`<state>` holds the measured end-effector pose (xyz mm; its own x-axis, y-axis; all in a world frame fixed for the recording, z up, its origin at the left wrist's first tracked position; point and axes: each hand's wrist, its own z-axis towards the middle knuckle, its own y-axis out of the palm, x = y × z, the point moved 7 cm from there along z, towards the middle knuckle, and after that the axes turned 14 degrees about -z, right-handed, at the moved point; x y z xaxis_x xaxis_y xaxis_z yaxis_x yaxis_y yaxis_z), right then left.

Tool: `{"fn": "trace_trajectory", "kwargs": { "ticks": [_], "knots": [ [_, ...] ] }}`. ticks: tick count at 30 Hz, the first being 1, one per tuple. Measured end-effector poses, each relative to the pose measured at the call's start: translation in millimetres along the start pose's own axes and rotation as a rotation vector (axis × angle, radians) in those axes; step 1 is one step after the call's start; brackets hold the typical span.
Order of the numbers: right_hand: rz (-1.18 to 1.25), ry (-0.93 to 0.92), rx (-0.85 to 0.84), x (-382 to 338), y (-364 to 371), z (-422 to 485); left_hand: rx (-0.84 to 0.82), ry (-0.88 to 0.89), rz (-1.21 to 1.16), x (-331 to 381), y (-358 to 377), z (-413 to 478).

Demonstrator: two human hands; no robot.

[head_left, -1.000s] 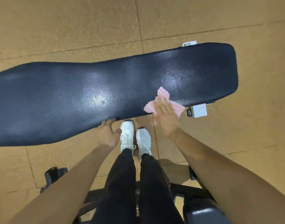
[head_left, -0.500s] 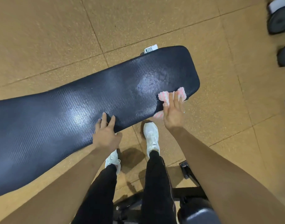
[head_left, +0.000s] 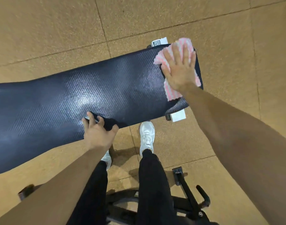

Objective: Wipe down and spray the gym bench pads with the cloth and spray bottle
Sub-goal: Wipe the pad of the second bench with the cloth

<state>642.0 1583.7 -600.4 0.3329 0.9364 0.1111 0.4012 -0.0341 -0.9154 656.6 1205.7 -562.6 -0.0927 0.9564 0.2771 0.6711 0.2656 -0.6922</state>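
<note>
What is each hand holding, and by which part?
The left hand grips the bench pad by its near edge. The right hand holds nothing; it presses flat on the pink striped cloth.

Bench pad [head_left: 74,98] cut off at left edge; cloth [head_left: 172,94] middle under right hand [head_left: 179,69]; left shoe [head_left: 107,158] mostly behind left forearm [head_left: 66,176]; white tag [head_left: 159,42] print unreadable.
</note>
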Motion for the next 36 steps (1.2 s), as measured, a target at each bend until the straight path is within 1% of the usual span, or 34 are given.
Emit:
{"fn": "trace_trajectory", "kwargs": {
  "ticks": [3, 5, 7, 11, 15, 18, 20, 23, 25, 27, 32, 36],
  "knots": [
    [0.032, 0.101, 0.014, 23, -11, 30, 0.013, 0.012, 0.015, -1, 2, 2],
    [0.034, 0.117, 0.029, 11, -12, 25, 0.005, 0.012, 0.031, -2, 3, 5],
    [0.004, 0.011, 0.035, -20, -5, 6, -0.011, 0.008, 0.038, -1, 4, 7],
    [-0.042, -0.323, 0.044, -82, 13, -49, -0.059, -0.025, 0.045, -2, 1, 8],
    [-0.054, -0.526, 0.014, -118, 22, -102, -0.124, -0.047, 0.023, 0, -6, 6],
    [-0.033, -0.571, -0.014, -140, 26, -129, -0.165, -0.012, -0.014, -6, -10, 1],
    [-0.035, -0.574, -0.027, -153, 32, -141, -0.188, 0.016, -0.089, -13, -15, -4],
    [-0.039, -0.549, -0.046, -179, 37, -155, -0.147, 0.043, -0.222, -27, -29, -12],
    [-0.057, -0.548, -0.06, -203, 36, -163, -0.081, 0.007, -0.297, -42, -41, -21],
    [-0.06, -0.549, -0.065, -230, 34, -168, -0.042, -0.079, -0.364, -67, -49, -34],
    [-0.052, -0.568, -0.077, -303, 27, -172, -0.02, -0.245, -0.438, -156, -61, -72],
    [-0.069, -0.623, -0.052, -361, 22, -173, 0.014, -0.367, -0.568, -233, -70, -101]
  ]
}}
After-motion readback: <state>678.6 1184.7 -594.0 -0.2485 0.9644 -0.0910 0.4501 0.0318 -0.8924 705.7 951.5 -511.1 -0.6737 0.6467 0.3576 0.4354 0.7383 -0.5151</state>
